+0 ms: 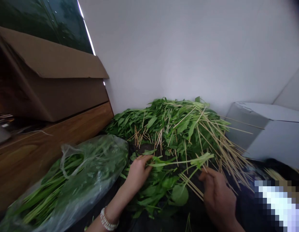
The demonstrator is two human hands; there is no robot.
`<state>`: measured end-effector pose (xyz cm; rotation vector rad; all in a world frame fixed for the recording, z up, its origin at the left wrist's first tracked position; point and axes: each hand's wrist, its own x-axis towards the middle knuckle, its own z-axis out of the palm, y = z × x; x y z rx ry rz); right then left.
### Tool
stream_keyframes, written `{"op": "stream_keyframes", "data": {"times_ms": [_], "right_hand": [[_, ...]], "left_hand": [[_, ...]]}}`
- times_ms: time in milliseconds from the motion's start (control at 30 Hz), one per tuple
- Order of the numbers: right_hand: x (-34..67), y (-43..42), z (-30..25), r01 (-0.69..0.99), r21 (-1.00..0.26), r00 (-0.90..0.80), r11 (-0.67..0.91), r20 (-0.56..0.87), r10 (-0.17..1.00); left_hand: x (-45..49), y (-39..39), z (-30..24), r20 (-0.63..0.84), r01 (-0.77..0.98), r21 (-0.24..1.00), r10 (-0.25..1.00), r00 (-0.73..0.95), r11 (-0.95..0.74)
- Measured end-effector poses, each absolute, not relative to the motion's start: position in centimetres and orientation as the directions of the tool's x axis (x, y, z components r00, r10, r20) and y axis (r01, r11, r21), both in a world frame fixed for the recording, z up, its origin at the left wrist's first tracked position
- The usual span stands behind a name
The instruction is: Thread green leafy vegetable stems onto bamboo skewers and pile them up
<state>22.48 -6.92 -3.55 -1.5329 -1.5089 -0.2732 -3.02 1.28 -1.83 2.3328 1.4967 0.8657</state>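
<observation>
A big heap of skewered green leaves (173, 125) lies against the white wall, thin bamboo skewers (221, 148) sticking out of it. My left hand (138, 172), a pearl bracelet on its wrist, pinches one end of a leafy green stalk (180, 161). My right hand (218, 195) is closed around the stalk's other end together with a few skewers (191, 187). Loose leaves (163, 190) lie on the dark surface under both hands.
A clear plastic bag of green stalks (74, 180) lies at the left. Behind it stand a wooden ledge (55, 141) and an open cardboard box (55, 83). A grey-white box (267, 129) sits at the right.
</observation>
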Motion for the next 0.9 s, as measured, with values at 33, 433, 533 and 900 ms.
{"op": "stream_keyframes", "data": {"times_ms": [33,433,533,900], "right_hand": [[22.5,-7.1,-3.4,0.866,-0.469,0.254,0.172,0.71,0.657],[21.8,-7.2,-2.6,0.892,-0.33,0.058,0.309,0.762,0.645],[21.5,-7.2,-2.1,0.889,-0.293,0.004,0.352,0.774,0.633],[20.2,-8.3,-3.5,0.693,0.002,-0.422,0.721,0.812,0.403]], "left_hand": [[-3.1,1.3,-1.9,0.347,0.746,0.51,0.896,0.278,-0.429],[-2.7,0.3,-0.3,0.256,0.546,0.648,0.826,0.502,-0.532],[-3.1,-0.3,1.2,0.229,0.252,0.855,0.765,0.603,-0.454],[-1.5,0.9,-2.5,0.336,0.686,0.476,0.834,0.437,-0.551]]}}
